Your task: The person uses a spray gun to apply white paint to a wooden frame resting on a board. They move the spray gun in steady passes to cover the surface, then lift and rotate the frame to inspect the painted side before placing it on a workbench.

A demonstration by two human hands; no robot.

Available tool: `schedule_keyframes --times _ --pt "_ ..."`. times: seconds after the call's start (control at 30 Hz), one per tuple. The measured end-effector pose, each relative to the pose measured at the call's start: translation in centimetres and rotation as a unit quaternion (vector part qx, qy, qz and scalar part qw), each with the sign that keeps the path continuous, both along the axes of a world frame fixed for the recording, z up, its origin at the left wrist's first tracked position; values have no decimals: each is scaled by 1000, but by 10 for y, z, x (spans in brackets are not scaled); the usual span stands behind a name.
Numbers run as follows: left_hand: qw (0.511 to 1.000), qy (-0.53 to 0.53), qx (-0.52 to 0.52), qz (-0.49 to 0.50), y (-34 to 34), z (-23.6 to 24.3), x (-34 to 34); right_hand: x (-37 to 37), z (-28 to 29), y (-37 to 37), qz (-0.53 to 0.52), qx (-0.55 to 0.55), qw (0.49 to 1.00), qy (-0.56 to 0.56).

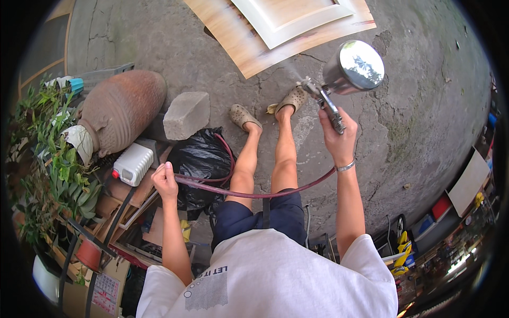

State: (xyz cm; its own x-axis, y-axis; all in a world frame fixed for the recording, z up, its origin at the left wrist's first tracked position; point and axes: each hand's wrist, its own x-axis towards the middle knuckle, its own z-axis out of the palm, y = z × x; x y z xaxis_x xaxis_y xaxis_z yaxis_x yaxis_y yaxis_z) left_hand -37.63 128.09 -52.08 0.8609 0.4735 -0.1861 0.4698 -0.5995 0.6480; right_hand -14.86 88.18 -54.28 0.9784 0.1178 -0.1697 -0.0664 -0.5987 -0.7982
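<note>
Cloth of a white shirt (pixel 297 281) with a grey print fills the lower edge, with dark blue shorts (pixel 257 214) beyond it. The left hand (pixel 165 182) makes a narrow grip, fingers curled around a dark red hose (pixel 265 195). From there the hose crosses in front of the thighs and reaches the right wrist, which wears a metal band (pixel 346 167); another length loops back over a black plastic bag (pixel 199 159). The right hand (pixel 339 135) is raised ahead of the body, its grip closed about the handle of a metal spray gun (pixel 327 103). A shiny round cup (pixel 360 66) sits on the gun's right side, and a faint pale haze shows off the nozzle. Left of the bag lies a white jug (pixel 133 164) with a red cap. Farther on, tan clogs (pixel 242 116) stand on the cracked concrete floor (pixel 382 153), a grey block (pixel 186 115) to their left, then a big clay jar (pixel 124 108) on its side. Farthest, ahead of the gun and apart from it, a white framed panel (pixel 273 34) lies on a stained brown board (pixel 253 64).
</note>
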Motion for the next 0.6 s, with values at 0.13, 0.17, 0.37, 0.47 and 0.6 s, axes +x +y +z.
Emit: schedule_keyframes --times 0.13,0.17,0.37,0.47,0.6 --pt "1000 2 7 8 9 2 -5 -16 14 14 64 -2 997 41" --pt "1000 -3 8 13 9 3 -4 -18 20 18 70 29 996 54" --pt "1000 1 -3 12 10 11 0 0 32 31 77 41 995 42" --pt "1000 -2 3 -1 -3 15 8 26 10 11 27 15 999 35" --pt "1000 -3 -4 -20 -17 15 19 65 -6 -18 -21 -21 999 -12"
